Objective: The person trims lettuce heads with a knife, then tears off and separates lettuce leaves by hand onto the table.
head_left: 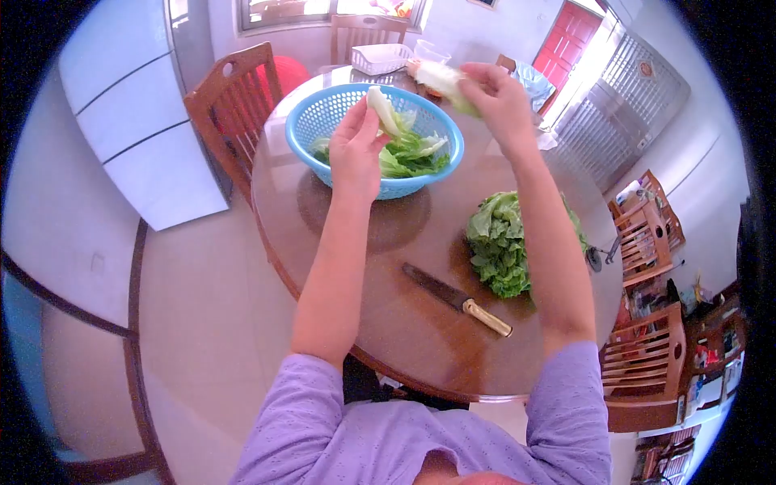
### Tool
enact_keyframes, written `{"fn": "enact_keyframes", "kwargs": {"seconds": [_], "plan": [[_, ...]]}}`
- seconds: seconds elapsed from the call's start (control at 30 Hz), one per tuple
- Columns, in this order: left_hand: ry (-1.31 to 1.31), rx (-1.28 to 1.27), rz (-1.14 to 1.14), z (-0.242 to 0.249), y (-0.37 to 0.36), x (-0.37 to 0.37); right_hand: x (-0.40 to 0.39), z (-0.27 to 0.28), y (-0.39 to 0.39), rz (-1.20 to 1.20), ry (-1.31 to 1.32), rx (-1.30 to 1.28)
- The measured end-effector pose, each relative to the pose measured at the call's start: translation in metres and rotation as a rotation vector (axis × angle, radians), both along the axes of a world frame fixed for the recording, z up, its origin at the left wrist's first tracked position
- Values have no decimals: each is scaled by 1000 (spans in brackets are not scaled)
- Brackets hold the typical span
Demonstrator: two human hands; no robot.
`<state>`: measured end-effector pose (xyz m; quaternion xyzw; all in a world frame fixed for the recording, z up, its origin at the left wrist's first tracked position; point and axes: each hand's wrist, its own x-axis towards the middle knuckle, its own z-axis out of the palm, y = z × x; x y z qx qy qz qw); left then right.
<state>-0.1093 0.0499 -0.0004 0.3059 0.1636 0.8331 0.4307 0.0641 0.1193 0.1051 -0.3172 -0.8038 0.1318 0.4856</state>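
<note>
My left hand (358, 149) pinches a pale lettuce leaf (383, 111) over the near rim of a blue plastic colander (388, 187). Green lettuce pieces (412, 155) lie inside the colander. Raised to the right of it, my right hand (497, 101) grips a whitish-green lettuce piece (443, 79), slightly blurred, its pale end pointing left. Below my right forearm a leafy head of lettuce (497, 242) rests on the table, partly hidden by the arm. A knife (453, 296) with a dark blade and light handle lies flat in front of it.
The round glossy table (404, 339) carries all this. Toward its far side stand a white basket (381, 59) and a clear container (432, 52). Wooden chairs (234, 113) stand around the table, including one (643, 356) at the right. A white cabinet (137, 105) is at the left.
</note>
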Motion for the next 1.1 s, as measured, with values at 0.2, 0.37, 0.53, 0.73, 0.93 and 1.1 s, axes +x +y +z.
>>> {"fn": "enact_keyframes", "kwargs": {"seconds": [0.2, 0.37, 0.53, 0.73, 0.93, 1.1], "plan": [[2, 140, -140, 1, -3, 2, -9, -32, 18, -77, -105, 204], [96, 217, -195, 6, -12, 8, 41, -21, -78, 216, -346, -266], [244, 260, -137, 1, -7, 18, 97, -54, -158, 348, -824, -293], [319, 167, -47, -1, -5, 22, 128, -102, -203, 18, -853, -234], [138, 177, -238, -5, -3, 23, 132, -136, -210, -125, -808, -136], [64, 191, -363, -9, 0, 16, 134, -149, -207, -127, -699, -146]]}}
